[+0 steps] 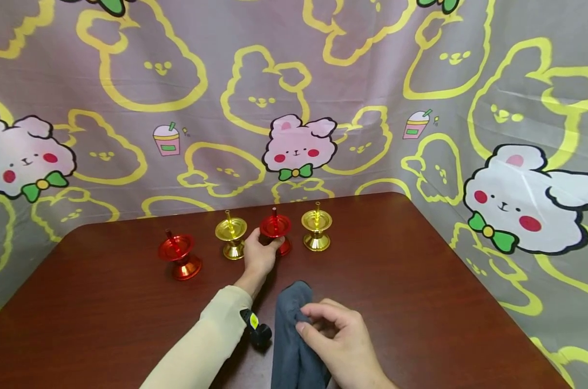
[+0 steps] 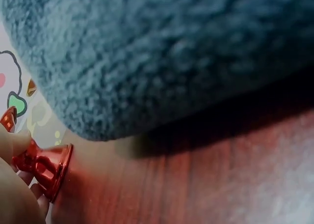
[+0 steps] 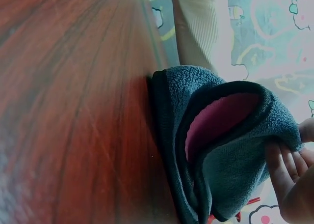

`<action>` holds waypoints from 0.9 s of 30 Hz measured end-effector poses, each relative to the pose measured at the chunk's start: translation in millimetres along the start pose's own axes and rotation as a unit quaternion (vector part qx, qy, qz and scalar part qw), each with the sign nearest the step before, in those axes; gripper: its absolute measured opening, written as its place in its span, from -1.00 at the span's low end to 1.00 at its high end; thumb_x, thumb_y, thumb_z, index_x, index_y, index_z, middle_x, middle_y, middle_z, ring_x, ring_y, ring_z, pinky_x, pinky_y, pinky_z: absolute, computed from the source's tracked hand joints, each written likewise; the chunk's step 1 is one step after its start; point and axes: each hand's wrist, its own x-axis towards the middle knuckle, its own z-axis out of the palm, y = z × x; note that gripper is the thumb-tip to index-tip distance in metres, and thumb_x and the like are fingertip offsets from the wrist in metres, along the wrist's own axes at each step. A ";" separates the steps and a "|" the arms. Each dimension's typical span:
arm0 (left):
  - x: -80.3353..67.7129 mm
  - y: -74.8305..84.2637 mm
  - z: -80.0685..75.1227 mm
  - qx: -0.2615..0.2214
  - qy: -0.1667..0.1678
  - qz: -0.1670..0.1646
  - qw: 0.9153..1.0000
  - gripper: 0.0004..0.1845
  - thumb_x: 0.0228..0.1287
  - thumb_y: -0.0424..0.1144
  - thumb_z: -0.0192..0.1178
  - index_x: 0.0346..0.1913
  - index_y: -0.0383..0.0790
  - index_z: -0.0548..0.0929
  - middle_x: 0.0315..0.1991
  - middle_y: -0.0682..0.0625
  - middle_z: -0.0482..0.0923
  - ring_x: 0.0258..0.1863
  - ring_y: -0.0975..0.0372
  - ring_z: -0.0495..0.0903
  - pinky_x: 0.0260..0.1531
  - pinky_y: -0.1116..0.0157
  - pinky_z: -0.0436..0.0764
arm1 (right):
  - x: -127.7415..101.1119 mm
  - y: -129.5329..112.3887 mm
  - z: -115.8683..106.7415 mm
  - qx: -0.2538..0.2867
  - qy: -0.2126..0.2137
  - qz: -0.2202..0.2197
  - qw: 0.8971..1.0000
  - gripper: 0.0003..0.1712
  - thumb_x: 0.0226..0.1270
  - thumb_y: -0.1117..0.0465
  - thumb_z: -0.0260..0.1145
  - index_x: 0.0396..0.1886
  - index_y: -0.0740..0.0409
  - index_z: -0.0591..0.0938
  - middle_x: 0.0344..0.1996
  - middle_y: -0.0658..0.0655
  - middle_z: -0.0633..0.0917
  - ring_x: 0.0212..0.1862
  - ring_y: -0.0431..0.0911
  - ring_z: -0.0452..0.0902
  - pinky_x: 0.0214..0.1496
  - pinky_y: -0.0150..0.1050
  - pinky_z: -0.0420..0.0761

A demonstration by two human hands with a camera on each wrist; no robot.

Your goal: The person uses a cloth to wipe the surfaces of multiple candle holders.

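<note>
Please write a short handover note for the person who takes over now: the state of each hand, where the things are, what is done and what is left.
Left hand: grips the second red metallic candle holder, standing third in the back row on the dark wooden table.
Right hand: pinches the folded grey fleece cloth with pink lining, near the front edge.
Other things: first red holder at the left; two gold metallic holders upright beside the gripped one.
Done: holder and cloth are in hand.
Left: cloth has not touched any holder; wiping probably follows.
</note>
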 end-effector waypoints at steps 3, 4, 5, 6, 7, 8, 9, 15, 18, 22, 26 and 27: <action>0.7 0.2 -2.3 0.010 -0.003 0.000 1.000 -0.63 0.11 -0.41 0.45 0.01 -0.36 0.66 -0.05 -0.23 0.68 0.06 -0.06 0.56 0.18 0.02 0.44 | -0.2 -1.2 1.1 -0.002 -0.002 -0.007 1.000 -0.82 0.16 0.39 0.49 -0.23 0.16 0.76 -0.43 0.02 0.66 -0.40 -0.19 0.62 -0.37 -0.26 0.67; 0.6 0.3 -3.1 0.016 -0.005 0.003 1.000 -0.62 0.11 -0.40 0.45 0.02 -0.36 0.66 -0.05 -0.23 0.68 0.07 -0.06 0.56 0.18 0.03 0.44 | -0.1 -1.5 1.4 -0.003 -0.003 -0.010 1.000 -0.82 0.15 0.40 0.49 -0.24 0.16 0.76 -0.43 0.02 0.66 -0.40 -0.20 0.62 -0.38 -0.26 0.67; 0.1 0.4 -4.1 0.023 -0.006 0.005 1.000 -0.61 0.11 -0.38 0.46 0.02 -0.35 0.66 -0.04 -0.22 0.68 0.07 -0.06 0.56 0.18 0.03 0.44 | 0.2 -1.7 1.7 -0.005 -0.003 -0.015 1.000 -0.82 0.15 0.40 0.49 -0.24 0.16 0.76 -0.44 0.02 0.66 -0.40 -0.20 0.61 -0.38 -0.26 0.67; -1.1 1.0 -5.3 0.030 -0.007 0.008 0.999 -0.60 0.11 -0.37 0.47 0.03 -0.35 0.65 -0.03 -0.23 0.68 0.08 -0.06 0.57 0.17 0.02 0.45 | 0.6 -2.1 1.8 -0.006 -0.003 -0.017 1.000 -0.82 0.15 0.40 0.49 -0.24 0.15 0.76 -0.44 0.02 0.66 -0.40 -0.20 0.61 -0.39 -0.27 0.66; -2.3 1.0 -6.2 0.035 -0.008 0.013 0.999 -0.57 0.11 -0.36 0.47 0.05 -0.36 0.63 -0.02 -0.24 0.67 0.08 -0.07 0.57 0.16 0.02 0.46 | 1.0 -2.4 1.7 -0.009 -0.002 -0.019 1.000 -0.82 0.15 0.41 0.49 -0.25 0.15 0.76 -0.44 0.02 0.66 -0.39 -0.20 0.60 -0.39 -0.27 0.66; -3.8 1.0 -7.1 0.033 -0.010 0.014 0.999 -0.54 0.11 -0.35 0.47 0.08 -0.37 0.61 0.01 -0.25 0.66 0.09 -0.07 0.58 0.16 0.02 0.47 | 1.4 -2.9 1.5 -0.010 -0.001 -0.018 1.000 -0.82 0.15 0.41 0.49 -0.25 0.15 0.76 -0.43 0.02 0.67 -0.39 -0.20 0.60 -0.39 -0.28 0.65; -6.0 1.4 -8.0 0.029 -0.011 0.014 0.999 -0.51 0.11 -0.36 0.46 0.11 -0.39 0.57 0.04 -0.26 0.64 0.10 -0.07 0.58 0.16 0.02 0.49 | 1.8 -3.5 1.1 -0.010 0.000 -0.015 1.000 -0.82 0.14 0.41 0.49 -0.25 0.14 0.77 -0.42 0.03 0.67 -0.38 -0.20 0.60 -0.39 -0.28 0.65; -29.0 6.3 -13.1 -0.003 -0.017 0.006 1.000 -0.55 0.10 -0.40 0.44 0.01 -0.37 0.47 -0.12 -0.27 0.56 -0.12 -0.02 0.57 -0.07 0.12 0.54 | 2.3 -5.6 -5.6 -0.014 0.008 0.012 1.000 -0.82 0.15 0.39 0.50 -0.23 0.14 0.78 -0.39 0.05 0.69 -0.36 -0.17 0.60 -0.37 -0.30 0.64; -41.1 10.1 -13.9 0.007 -0.065 0.015 0.998 -0.63 0.11 -0.38 0.45 -0.07 -0.37 0.54 -0.21 -0.23 0.61 -0.20 0.02 0.60 -0.14 0.15 0.58 | 0.9 -4.4 -9.9 -0.017 0.013 0.009 1.000 -0.83 0.17 0.37 0.50 -0.23 0.14 0.78 -0.41 0.04 0.68 -0.37 -0.17 0.60 -0.38 -0.30 0.64; -49.1 15.4 -11.1 0.015 -0.146 0.024 0.989 -0.58 0.17 -0.33 0.44 0.06 -0.40 0.59 -0.06 -0.25 0.64 -0.05 -0.03 0.64 0.00 0.05 0.60 | -2.2 -3.4 -13.7 -0.025 0.021 0.007 0.999 -0.84 0.17 0.35 0.51 -0.24 0.14 0.78 -0.41 0.03 0.68 -0.39 -0.17 0.59 -0.40 -0.30 0.63; -48.3 20.7 -3.5 0.018 -0.189 0.026 0.981 -0.43 0.20 -0.30 0.44 0.23 -0.43 0.51 0.14 -0.32 0.57 0.15 -0.10 0.56 0.17 -0.02 0.50 | -5.1 -4.5 -15.3 -0.030 0.024 0.022 0.999 -0.84 0.16 0.35 0.52 -0.24 0.13 0.78 -0.42 0.03 0.67 -0.39 -0.16 0.59 -0.39 -0.30 0.62; -47.1 21.6 -0.6 0.017 -0.193 0.026 0.981 -0.40 0.20 -0.30 0.44 0.26 -0.45 0.48 0.17 -0.33 0.55 0.18 -0.11 0.54 0.19 -0.03 0.48 | -5.8 -4.8 -15.5 -0.030 0.023 0.027 0.999 -0.84 0.16 0.34 0.52 -0.24 0.12 0.78 -0.42 0.03 0.67 -0.38 -0.16 0.59 -0.38 -0.30 0.62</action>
